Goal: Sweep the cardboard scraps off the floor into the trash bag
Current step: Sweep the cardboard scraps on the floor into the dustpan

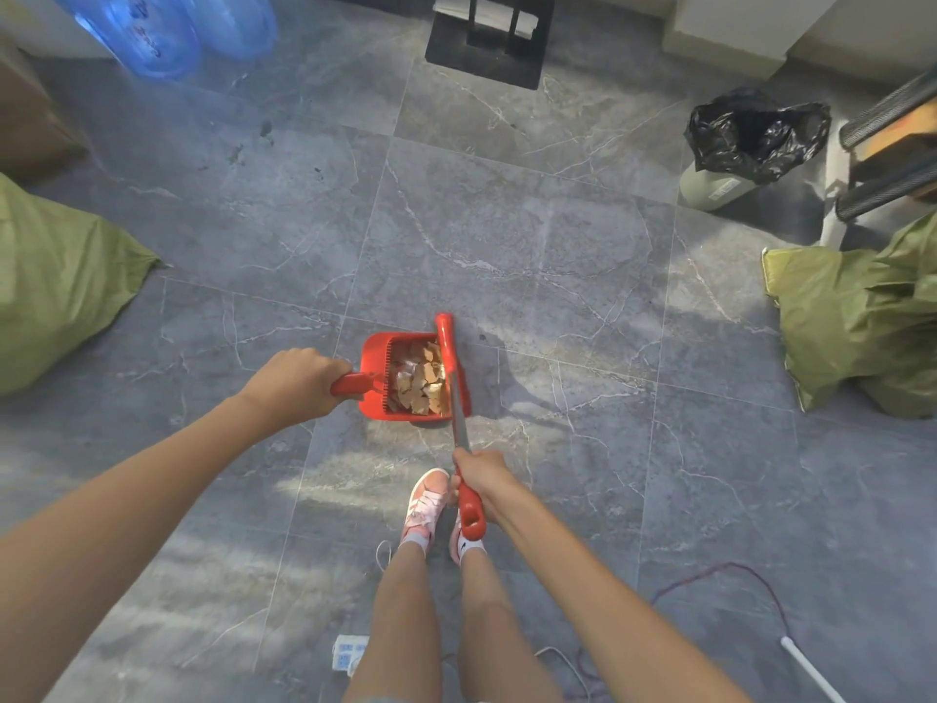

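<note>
Floor (507, 220) looks swept, no loose scraps visible; black trash bag (755, 131) sits well apart, far right, apparently not yet fed. Cardboard scraps (421, 380) fill the red dustpan (377, 347). Left hand (291, 380) fingers clamped on its handle, right hand (484, 479) wrapped round the broom (459, 398); carrying and tipping remain.

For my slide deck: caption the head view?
Left hand holds scrap-filled red dustpan; right hand grips red broom.

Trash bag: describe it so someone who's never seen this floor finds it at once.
Look to the far right of the grey tiled floor, beside the white-framed rack. There a pale green bin holds the trash bag. It is glossy, crumpled black, unlike the two dull green sacks nearby.
</note>
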`<state>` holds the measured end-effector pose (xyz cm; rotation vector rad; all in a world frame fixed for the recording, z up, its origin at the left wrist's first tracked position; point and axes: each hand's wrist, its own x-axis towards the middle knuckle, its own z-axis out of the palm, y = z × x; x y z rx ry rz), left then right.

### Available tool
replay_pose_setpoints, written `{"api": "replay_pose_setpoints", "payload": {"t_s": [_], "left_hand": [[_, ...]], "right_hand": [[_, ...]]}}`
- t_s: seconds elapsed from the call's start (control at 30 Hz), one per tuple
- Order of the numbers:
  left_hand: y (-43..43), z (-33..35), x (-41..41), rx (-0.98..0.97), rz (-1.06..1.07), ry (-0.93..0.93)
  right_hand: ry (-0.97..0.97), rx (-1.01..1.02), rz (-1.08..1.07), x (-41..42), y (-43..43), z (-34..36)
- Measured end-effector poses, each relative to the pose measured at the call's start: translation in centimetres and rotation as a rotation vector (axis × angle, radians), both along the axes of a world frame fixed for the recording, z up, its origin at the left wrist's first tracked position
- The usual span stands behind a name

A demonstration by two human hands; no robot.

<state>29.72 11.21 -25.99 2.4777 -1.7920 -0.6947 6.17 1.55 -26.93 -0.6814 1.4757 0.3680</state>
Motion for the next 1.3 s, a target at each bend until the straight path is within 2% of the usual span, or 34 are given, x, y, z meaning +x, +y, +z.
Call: {"api": "replay_pose_setpoints", "payload": {"t_s": [0.27, 0.47, 0.63, 0.83, 0.93, 1.03, 1.17, 1.3], "left_hand": [[1.1, 0.0, -0.6, 0.03, -0.003, 0.0], [3.8, 0.0, 0.6, -0.192, -0.02, -0.038], [5.2, 1.5, 1.5, -0.244, 0.009, -0.066], [6.0, 3.2, 1.2, -0.222, 0.067, -0.069], [6.8, 3.7, 1.0, -0.229, 0.08, -0.072], [7.6, 4.0, 1.3, -0.221, 0.066, -0.087], [8.9, 3.4, 2.6, -0.196, 0.127, -0.119], [9.8, 2.2, 2.7, -0.166, 0.127, -0.088]], "right_hand": [[-0.099, 0.065, -0.173, -3.7, 0.9, 1.9], [-0.16, 0.247, -0.459, -13.5, -1.4, 5.3], [-0.275, 0.343, -0.584, -18.7, -3.4, 9.1], [-0.259, 0.262, -0.574, -22.2, -6.9, 10.9], [-0.128, 0.168, -0.528, -22.6, -8.1, 10.8], [0.02, 0.045, -0.367, -22.6, -9.1, 9.8], [0.134, -0.067, -0.198, -21.5, -9.5, 8.4], [0.197, -0.127, -0.161, -21.0, -9.6, 6.3]]}}
